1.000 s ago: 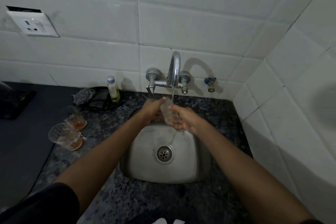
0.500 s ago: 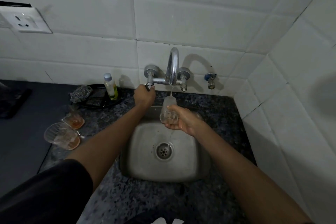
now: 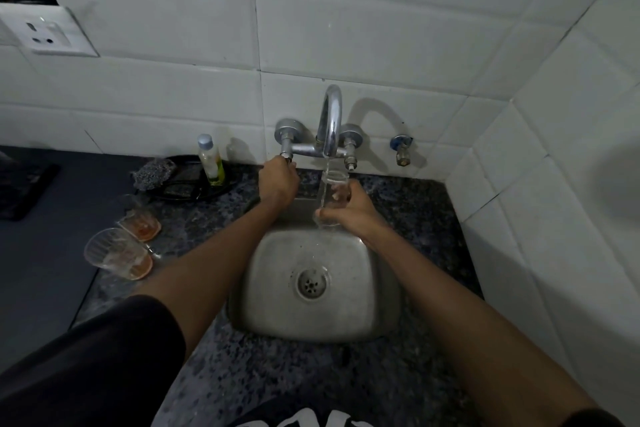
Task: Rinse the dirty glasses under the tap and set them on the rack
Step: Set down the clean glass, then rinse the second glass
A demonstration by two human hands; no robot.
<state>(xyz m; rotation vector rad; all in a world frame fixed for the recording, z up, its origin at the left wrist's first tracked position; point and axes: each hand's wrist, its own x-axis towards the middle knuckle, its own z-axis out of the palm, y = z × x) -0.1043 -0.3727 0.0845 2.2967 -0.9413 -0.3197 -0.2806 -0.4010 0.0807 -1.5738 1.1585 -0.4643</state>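
Here the right hand (image 3: 356, 215) grips a glass (image 3: 333, 198) under the running tap (image 3: 330, 125), while the left hand (image 3: 278, 180) holds the tap's handle (image 3: 286, 154).

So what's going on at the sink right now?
A person is rinsing a glass: the right hand holds it under the running tap over the sink, while the left hand grips the tap's left knob. Two dirty glasses with orange residue wait on the counter to the left. No rack is in view.
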